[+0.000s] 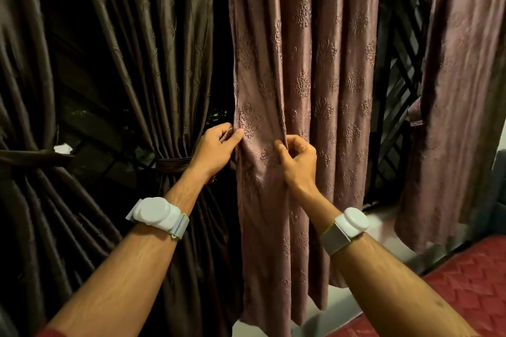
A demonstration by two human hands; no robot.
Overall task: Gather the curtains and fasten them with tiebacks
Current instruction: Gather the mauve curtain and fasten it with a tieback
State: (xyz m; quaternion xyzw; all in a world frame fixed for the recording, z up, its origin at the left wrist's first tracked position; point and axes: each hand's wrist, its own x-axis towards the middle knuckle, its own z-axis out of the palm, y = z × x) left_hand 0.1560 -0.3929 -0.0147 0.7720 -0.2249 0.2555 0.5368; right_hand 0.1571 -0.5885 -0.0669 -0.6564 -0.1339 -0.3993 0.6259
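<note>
centre frame: left hand (219, 145) pinches the hanging mauve curtain (306, 68) at its left edge; right hand (297, 161) pinches a vertical fold just right of it.

— What sort of place?
— A home bedroom; patterned mauve fabric curtains (304, 68) at twelve o'clock; a red quilted mattress (471, 282) at four; a black metal window grille (399, 84) at two.

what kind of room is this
Probably a bedroom at night: patterned curtains hang over a window with a dark lattice grille, and a red quilted mattress sits at lower right.
</note>
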